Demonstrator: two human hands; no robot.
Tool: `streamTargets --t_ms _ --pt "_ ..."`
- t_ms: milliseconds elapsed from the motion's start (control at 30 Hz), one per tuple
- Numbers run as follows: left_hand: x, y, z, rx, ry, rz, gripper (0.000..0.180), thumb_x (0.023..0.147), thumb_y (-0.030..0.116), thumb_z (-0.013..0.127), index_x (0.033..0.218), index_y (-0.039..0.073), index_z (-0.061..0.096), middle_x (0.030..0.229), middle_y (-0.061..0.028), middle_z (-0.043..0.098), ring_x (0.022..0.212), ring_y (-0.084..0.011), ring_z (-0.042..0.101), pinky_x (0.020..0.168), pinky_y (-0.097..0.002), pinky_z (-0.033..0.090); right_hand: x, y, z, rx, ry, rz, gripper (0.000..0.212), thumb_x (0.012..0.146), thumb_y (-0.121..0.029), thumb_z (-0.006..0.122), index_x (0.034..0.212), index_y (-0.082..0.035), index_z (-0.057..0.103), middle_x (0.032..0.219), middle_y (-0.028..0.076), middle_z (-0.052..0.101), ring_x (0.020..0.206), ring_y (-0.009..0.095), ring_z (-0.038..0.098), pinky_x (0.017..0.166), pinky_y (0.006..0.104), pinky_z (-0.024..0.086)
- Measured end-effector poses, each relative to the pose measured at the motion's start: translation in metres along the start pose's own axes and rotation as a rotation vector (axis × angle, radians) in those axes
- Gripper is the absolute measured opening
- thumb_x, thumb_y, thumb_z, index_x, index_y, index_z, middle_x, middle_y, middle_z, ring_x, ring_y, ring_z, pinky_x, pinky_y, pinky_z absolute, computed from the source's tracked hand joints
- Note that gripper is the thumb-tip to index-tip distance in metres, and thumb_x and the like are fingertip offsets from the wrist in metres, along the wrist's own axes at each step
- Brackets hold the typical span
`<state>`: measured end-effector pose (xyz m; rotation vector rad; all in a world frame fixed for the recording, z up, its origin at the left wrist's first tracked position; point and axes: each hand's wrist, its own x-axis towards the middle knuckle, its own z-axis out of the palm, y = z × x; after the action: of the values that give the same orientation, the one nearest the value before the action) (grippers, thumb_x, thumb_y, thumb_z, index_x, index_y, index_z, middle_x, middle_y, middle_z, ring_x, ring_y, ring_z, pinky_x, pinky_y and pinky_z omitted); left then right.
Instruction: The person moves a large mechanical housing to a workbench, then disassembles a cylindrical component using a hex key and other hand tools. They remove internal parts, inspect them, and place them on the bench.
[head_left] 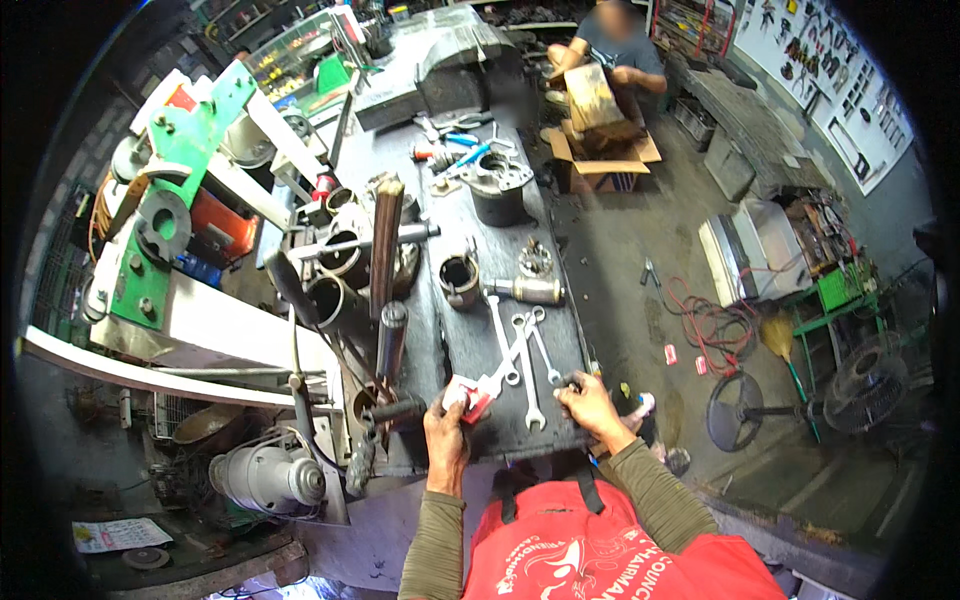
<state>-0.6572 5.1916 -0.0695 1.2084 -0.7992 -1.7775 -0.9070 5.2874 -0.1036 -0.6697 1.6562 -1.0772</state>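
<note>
My left hand [447, 428] is closed around a crumpled-looking red-and-white thing [483, 404] at the near edge of the workbench; whether it is cloth or a packet I cannot tell. A pale wrench [507, 370] slants up and right from it. Several combination wrenches lie close by, among them a long one [528, 375] with its open jaw toward me and a shorter one [546, 347] on the right. Beside that shorter wrench, my right hand [596, 412] has its fingers bent together near the bench's right edge. What they grip, if anything, is hidden.
Beyond the wrenches stand metal cylinders [460, 280], a bored housing [498, 190] and blue-handled pliers [470, 155]. Upright handles and pipes [385, 250] crowd the left. A person [620, 50] sits behind an open cardboard box [605, 172]. A red hose [705, 320] and fan [868, 390] occupy the right.
</note>
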Motion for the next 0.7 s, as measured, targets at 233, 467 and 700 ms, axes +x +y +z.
streamTargets --t_ms 233,467,700 --pt "0.022 -0.008 0.01 -0.257 0.052 -0.011 0.047 0.098 0.003 0.059 0.144 -0.005 0.052 0.122 -0.0148 0.069 0.106 -0.0252 0.072 0.092 -0.0378 0.061 0.029 -0.026 -0.006 -0.636 0.04 -0.355 0.033 0.082 -0.011 0.076 0.113 0.0 0.067 0.11 0.019 0.065 0.102 0.038 0.067 0.09 0.0457 0.054" --pt "0.021 -0.007 0.016 -0.192 0.048 0.019 0.048 0.101 0.006 0.06 0.146 -0.006 0.051 0.124 -0.014 0.068 0.102 -0.0207 0.071 0.09 -0.0336 0.061 0.024 -0.004 0.0 -0.741 -0.116 -0.57 0.065 0.08 -0.005 0.076 0.142 -0.001 0.055 0.143 0.027 0.053 0.132 0.047 0.053 0.113 0.0477 0.045" --pt "0.004 0.004 0.036 -0.133 -0.033 0.118 0.048 0.107 0.016 0.062 0.145 -0.01 0.048 0.125 -0.0178 0.069 0.11 -0.0258 0.073 0.096 -0.0396 0.063 0.006 -0.03 -0.012 -0.658 -0.068 -0.519 0.062 0.084 -0.014 0.079 0.143 -0.004 0.058 0.144 0.026 0.056 0.136 0.043 0.053 0.115 0.0463 0.044"
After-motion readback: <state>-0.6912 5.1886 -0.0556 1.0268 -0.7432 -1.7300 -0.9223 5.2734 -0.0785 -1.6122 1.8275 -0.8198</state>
